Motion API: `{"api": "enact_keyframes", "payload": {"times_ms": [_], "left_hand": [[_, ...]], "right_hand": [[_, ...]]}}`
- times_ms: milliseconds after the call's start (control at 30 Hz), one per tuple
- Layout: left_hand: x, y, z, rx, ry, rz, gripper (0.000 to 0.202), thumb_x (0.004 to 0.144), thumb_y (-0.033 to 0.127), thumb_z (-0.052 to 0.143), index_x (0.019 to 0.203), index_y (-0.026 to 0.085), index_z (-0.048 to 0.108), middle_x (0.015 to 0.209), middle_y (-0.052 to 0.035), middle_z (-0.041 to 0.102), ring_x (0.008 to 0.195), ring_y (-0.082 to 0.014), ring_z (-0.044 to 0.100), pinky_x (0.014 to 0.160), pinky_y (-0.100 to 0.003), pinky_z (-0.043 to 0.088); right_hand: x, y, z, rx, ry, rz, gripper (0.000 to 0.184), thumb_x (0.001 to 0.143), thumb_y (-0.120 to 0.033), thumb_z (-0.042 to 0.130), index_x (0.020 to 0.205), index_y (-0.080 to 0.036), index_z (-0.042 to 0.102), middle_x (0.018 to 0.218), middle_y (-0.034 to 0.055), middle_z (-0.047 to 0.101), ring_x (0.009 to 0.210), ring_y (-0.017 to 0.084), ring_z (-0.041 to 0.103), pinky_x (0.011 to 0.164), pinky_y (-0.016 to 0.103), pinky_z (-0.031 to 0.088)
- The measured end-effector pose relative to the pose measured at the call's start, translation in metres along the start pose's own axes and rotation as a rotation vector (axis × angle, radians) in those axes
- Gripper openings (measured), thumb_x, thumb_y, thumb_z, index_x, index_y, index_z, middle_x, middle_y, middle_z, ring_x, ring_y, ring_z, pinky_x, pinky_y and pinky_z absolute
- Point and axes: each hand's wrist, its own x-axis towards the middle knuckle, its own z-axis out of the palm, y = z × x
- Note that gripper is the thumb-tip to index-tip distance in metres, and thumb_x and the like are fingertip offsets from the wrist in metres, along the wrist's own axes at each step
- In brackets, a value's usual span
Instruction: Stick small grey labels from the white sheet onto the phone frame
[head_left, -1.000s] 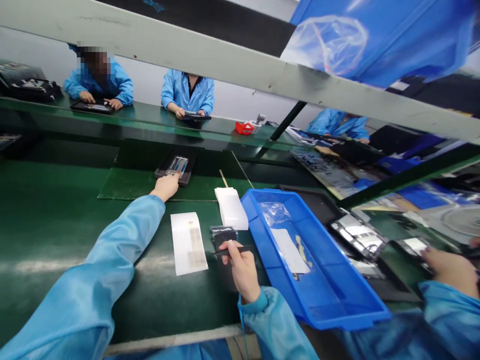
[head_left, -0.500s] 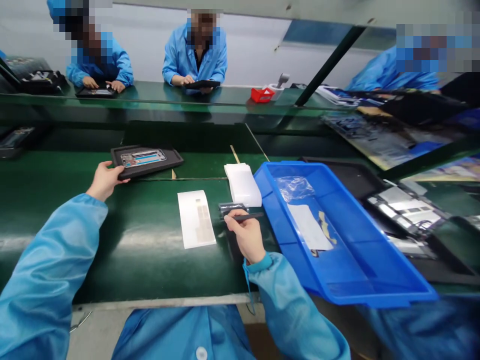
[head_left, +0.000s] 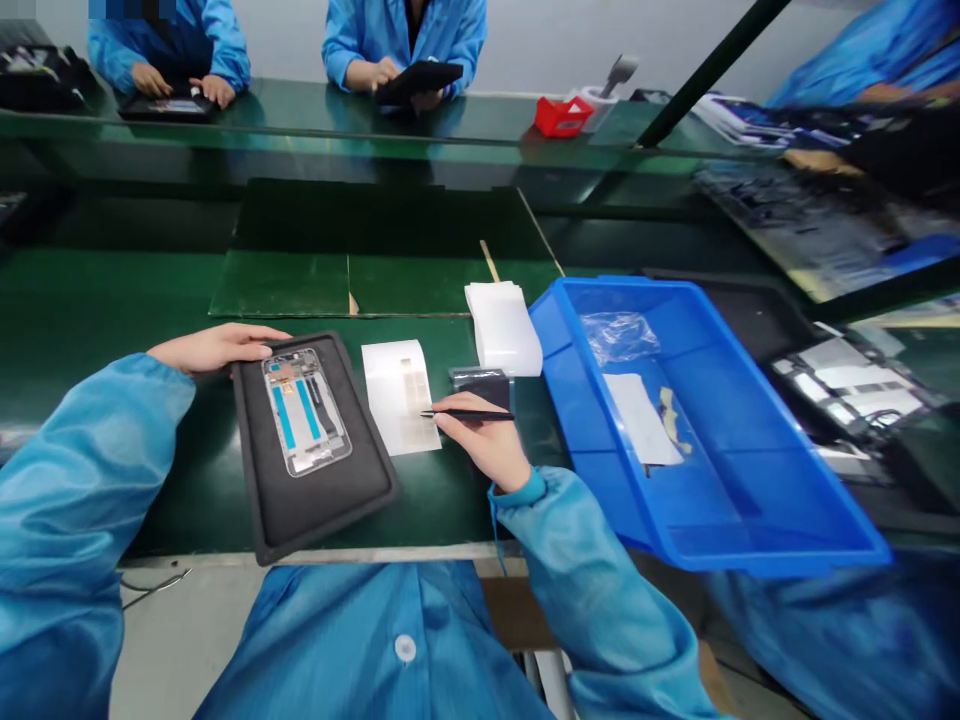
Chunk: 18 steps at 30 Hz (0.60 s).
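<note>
My left hand (head_left: pixel 221 347) grips the upper left corner of a black tray (head_left: pixel 330 515), fingers along its far edge. In the tray lies a phone frame (head_left: pixel 306 412) with blue strips and a clear border. My right hand (head_left: pixel 487 440) is closed around black tweezers (head_left: pixel 480 414), pointing left. Their tips are over a white sheet with pale adhesive pieces (head_left: pixel 386 395) beside the tray; whether they touch it I cannot tell. Just behind my right hand is a dark, shiny-edged object (head_left: pixel 484 385), partly covered.
A stack of white sheets (head_left: pixel 504 330) lies behind. A blue bin (head_left: pixel 592 450) at right holds clear plastic and paper. Beyond it are device parts (head_left: pixel 855 390). Across the bench, co-workers' hands (head_left: pixel 150 80) handle trays; a red box (head_left: pixel 562 117) stands there.
My left hand has brought the tray nearer and turned it lengthwise beside the white sheet. My right hand has moved the tweezers left over the sheet. The view has tilted down.
</note>
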Motion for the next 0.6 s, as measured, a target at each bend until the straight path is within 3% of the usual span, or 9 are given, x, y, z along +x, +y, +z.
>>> {"api": "enact_keyframes", "payload": {"times_ms": [67,100,133,200,267,367,433,500,600], "left_hand": [[0.005,0.007,0.013,0.162,-0.279,0.073,0.038,0.077,0.036,0.077,0.112,0.024,0.072,0.101,-0.0032,0.073,0.094,-0.0226,0.068,0.083,-0.03,0.057],[0.007,0.012,0.019,0.276,-0.336,0.152,0.037,0.08,0.036,0.073,0.116,0.025,0.07,0.108,-0.0038,0.072,0.101,-0.0236,0.066,0.09,-0.032,0.055],[0.007,0.017,0.028,0.396,-0.308,0.256,0.036,0.083,0.036,0.068,0.118,0.025,0.069,0.115,-0.005,0.069,0.107,-0.0251,0.064,0.096,-0.036,0.051],[0.002,0.028,0.049,0.618,-0.112,0.5,0.035,0.087,0.035,0.062,0.119,0.02,0.069,0.122,-0.0087,0.065,0.114,-0.0282,0.058,0.105,-0.042,0.044],[-0.009,0.041,0.079,0.708,-0.015,0.721,0.034,0.092,0.033,0.056,0.12,0.018,0.067,0.119,-0.0103,0.065,0.113,-0.0279,0.057,0.105,-0.042,0.042],[-0.025,0.055,0.131,0.741,-0.21,0.946,0.026,0.097,0.023,0.048,0.108,0.018,0.071,0.106,-0.0077,0.069,0.101,-0.0223,0.06,0.094,-0.035,0.045],[-0.031,0.058,0.159,0.805,-0.27,1.031,0.027,0.099,0.02,0.046,0.1,0.018,0.072,0.102,-0.0069,0.07,0.096,-0.0211,0.06,0.089,-0.034,0.045],[-0.033,0.056,0.176,0.861,-0.274,1.07,0.025,0.099,0.021,0.047,0.095,0.019,0.072,0.101,-0.0066,0.069,0.095,-0.0218,0.059,0.084,-0.035,0.043],[-0.03,0.05,0.184,0.884,-0.254,1.062,0.017,0.096,0.025,0.056,0.097,0.02,0.072,0.106,-0.006,0.068,0.097,-0.0234,0.056,0.081,-0.036,0.041]], "right_hand": [[0.002,0.002,0.003,-0.034,-0.009,-0.034,0.018,0.087,-0.039,0.074,0.093,-0.023,0.077,0.094,0.0068,0.073,0.09,0.023,0.068,0.083,0.039,0.056],[0.002,0.004,0.005,-0.054,-0.014,-0.045,0.017,0.086,-0.039,0.074,0.092,-0.023,0.077,0.094,0.0068,0.073,0.09,0.023,0.068,0.085,0.04,0.056],[0.003,0.006,0.005,-0.069,-0.021,-0.048,0.016,0.086,-0.038,0.074,0.092,-0.023,0.077,0.094,0.0067,0.074,0.09,0.023,0.068,0.086,0.041,0.055],[0.004,0.011,0.007,-0.077,-0.032,-0.041,0.016,0.087,-0.038,0.074,0.092,-0.023,0.076,0.093,0.0067,0.074,0.089,0.023,0.068,0.085,0.041,0.056],[0.005,0.015,0.007,-0.073,-0.033,-0.033,0.015,0.087,-0.037,0.074,0.092,-0.022,0.075,0.093,0.0065,0.073,0.088,0.023,0.069,0.084,0.04,0.056],[0.004,0.018,0.008,-0.091,-0.02,-0.035,0.014,0.087,-0.036,0.074,0.09,-0.022,0.074,0.091,0.0062,0.073,0.087,0.023,0.068,0.083,0.04,0.056],[0.004,0.018,0.009,-0.118,-0.017,-0.046,0.014,0.087,-0.037,0.073,0.089,-0.023,0.074,0.09,0.0064,0.073,0.086,0.023,0.068,0.082,0.04,0.056],[0.003,0.018,0.009,-0.143,-0.024,-0.057,0.014,0.087,-0.037,0.072,0.089,-0.023,0.073,0.09,0.0066,0.073,0.086,0.023,0.068,0.08,0.04,0.057],[0.003,0.017,0.009,-0.169,-0.034,-0.063,0.012,0.087,-0.035,0.072,0.089,-0.023,0.073,0.09,0.0062,0.073,0.085,0.022,0.068,0.08,0.039,0.057]]}}
